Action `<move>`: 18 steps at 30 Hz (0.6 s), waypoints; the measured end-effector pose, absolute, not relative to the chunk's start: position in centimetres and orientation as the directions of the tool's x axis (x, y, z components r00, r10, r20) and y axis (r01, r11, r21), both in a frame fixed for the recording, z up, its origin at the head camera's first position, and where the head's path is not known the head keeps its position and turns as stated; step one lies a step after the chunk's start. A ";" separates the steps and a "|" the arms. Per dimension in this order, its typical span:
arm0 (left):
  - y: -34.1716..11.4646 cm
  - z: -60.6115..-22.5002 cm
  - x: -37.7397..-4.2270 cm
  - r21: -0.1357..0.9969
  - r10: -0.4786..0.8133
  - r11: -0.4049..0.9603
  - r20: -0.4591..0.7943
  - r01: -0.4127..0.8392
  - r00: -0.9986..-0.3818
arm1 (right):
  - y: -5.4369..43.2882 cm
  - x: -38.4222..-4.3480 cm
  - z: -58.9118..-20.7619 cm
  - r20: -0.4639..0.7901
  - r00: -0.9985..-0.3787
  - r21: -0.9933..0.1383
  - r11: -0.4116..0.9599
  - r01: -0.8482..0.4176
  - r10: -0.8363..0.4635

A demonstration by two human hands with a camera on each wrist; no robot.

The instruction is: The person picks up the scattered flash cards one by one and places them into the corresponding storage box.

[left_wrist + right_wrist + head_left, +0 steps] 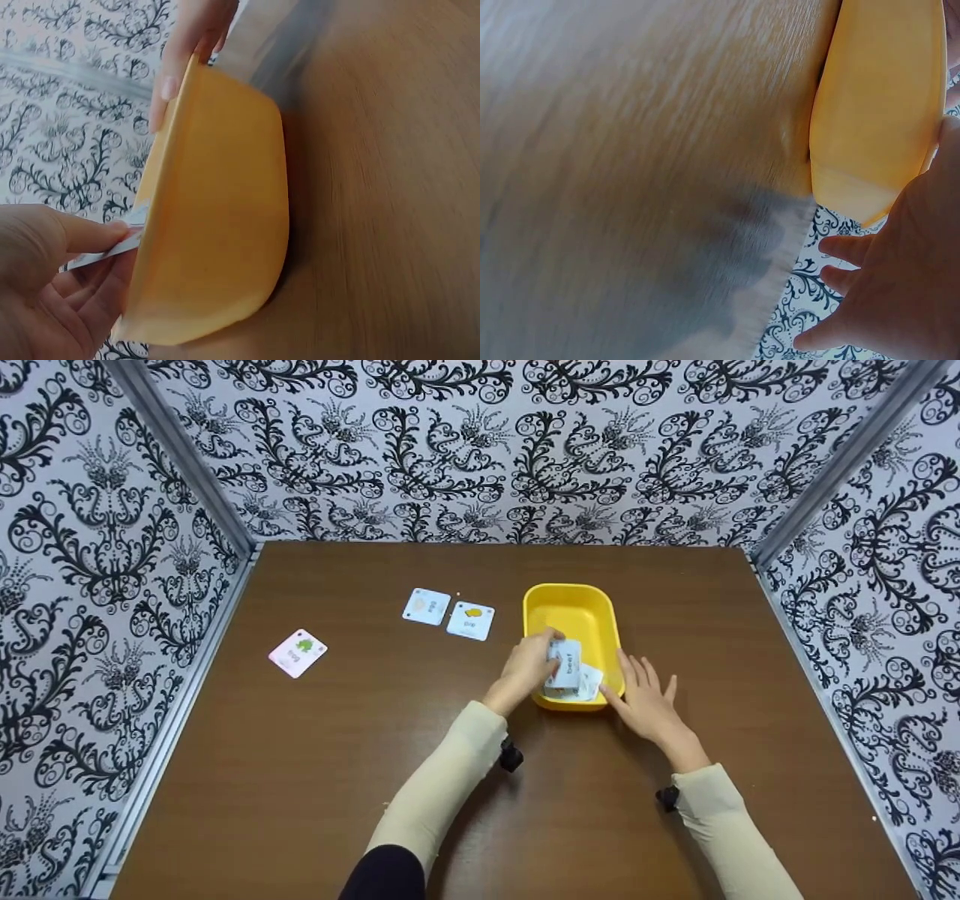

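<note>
A yellow plastic tray (571, 594) with rounded corners stands on the table, right of the middle. At its near left side my left hand (531, 664) reaches over the rim and pinches a white picture card (570, 664) that reads "beef". The left wrist view shows the card (97, 256) edge-on between thumb and fingers. More cards (590, 682) lie under it in the near end of the tray. My right hand (646, 701) rests at the tray's near right rim, its fingers spread and holding no card.
Left of the tray lie two white cards, an egg card (427, 606) and one with a yellow picture (471, 620). Farther left is a pink-edged card (298, 653) with a green frog. Patterned panels (480, 457) wall the brown table (300, 780) at the back and sides.
</note>
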State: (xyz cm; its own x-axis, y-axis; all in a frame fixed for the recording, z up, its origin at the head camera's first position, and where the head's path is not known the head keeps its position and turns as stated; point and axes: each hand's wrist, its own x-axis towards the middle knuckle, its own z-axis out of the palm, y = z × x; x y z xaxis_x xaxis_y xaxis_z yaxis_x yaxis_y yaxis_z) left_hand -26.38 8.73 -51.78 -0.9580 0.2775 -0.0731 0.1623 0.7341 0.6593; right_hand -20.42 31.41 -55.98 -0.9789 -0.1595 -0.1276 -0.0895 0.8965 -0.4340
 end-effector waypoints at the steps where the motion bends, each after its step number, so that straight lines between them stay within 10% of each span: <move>1: 9.0 -51.7 -26.3 0.637 0.284 0.752 -0.082 0.169 -0.955 | 31.4 -20.4 -56.0 -0.127 -0.979 -0.433 0.897 -0.090 -0.160; 18: 11.2 -52.7 -25.1 0.234 0.409 0.892 -0.055 0.386 -0.911 | 31.4 -20.5 -56.2 -0.126 -0.979 -0.415 0.905 -0.093 -0.159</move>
